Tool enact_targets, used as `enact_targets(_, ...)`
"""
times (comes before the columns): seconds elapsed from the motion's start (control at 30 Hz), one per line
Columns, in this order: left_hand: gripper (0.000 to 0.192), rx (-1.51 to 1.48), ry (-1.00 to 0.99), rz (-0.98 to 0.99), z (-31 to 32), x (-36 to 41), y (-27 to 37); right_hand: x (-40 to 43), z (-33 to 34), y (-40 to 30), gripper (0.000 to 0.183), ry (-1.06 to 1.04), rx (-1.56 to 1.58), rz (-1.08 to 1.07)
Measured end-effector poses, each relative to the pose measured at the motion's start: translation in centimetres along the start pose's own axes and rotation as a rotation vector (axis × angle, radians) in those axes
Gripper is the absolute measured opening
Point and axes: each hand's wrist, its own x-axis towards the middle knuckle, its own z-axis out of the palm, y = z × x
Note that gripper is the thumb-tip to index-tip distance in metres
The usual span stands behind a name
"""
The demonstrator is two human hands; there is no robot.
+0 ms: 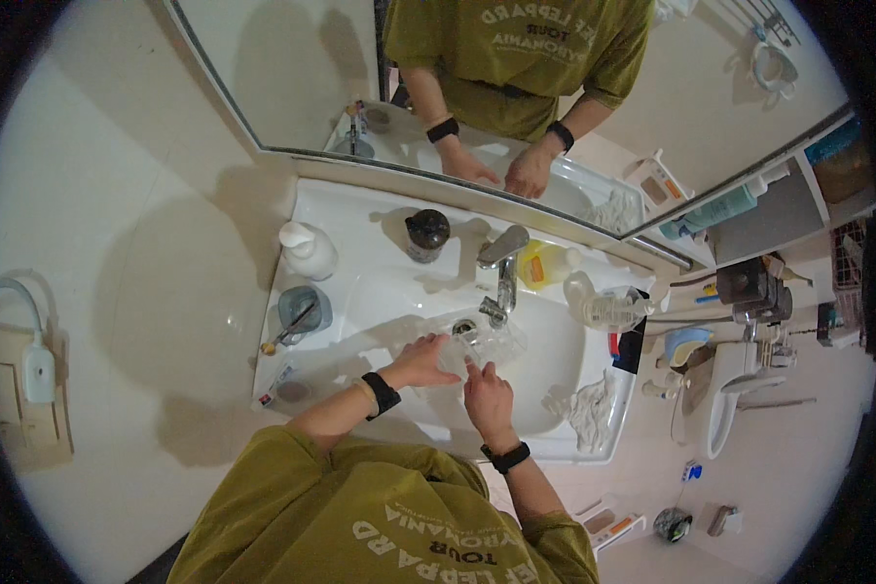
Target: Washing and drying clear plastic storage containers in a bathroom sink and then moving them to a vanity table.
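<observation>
Under the chrome faucet point(508, 281), a clear plastic container point(505, 347) is in the white washbasin point(555, 394). My left hand point(417, 362) is at the container's left end, thumb and fingers spread around its edge. Close by on the right, my right hand point(489, 400) reaches to the container's near side with the index finger extended and the other fingers bent. Whether the right hand grips the container is hard to see. The container's see-through walls blend into the basin, and the metal drain point(465, 330) shows beside it.
On the basin's rim are a white pump bottle point(310, 252), a grey cup point(303, 314) with a brush, a dark-lidded jar point(427, 235), a yellow bottle point(547, 264) and a clear bottle point(613, 308). A crumpled white cloth point(591, 412) lies at right. A mirror point(496, 87) hangs behind.
</observation>
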Motion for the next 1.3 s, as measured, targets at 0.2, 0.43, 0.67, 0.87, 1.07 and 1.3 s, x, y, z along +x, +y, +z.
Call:
enact_targets(0.2, 0.098, 0.067, -0.007, -0.036, 0.0, -1.0, 1.8, 0.8, -0.9, 0.4, 0.050, -0.210, -0.052, 0.034)
enact_targets(0.43, 0.095, 0.150, 0.010, 0.031, 0.1, -2.1, 2.6, -0.3, 1.5, 0.6, 0.081, -0.412, -0.034, 0.078)
enact_targets(0.67, 0.092, 0.176, 0.053, 0.092, 0.2, -2.6, 2.9, -1.0, 3.4, -0.3, 0.084, -0.341, 0.161, 0.220)
enact_targets(0.87, 0.092, 0.215, 0.047, 0.116, 0.0, -2.5, 2.8, -0.7, 4.2, 1.0, 0.079, -0.384, 0.298, 0.116)
enact_targets(1.07, 0.094, 0.216, 0.005, 0.107, -0.4, -2.4, 2.7, -1.0, 3.6, 0.4, 0.072, -0.382, 0.152, 0.029)
enact_targets(1.3, 0.093, 0.266, 0.059, 0.100, 0.0, -2.2, 2.9, -1.1, 3.7, -0.6, 0.077, -0.220, -0.115, 0.067)
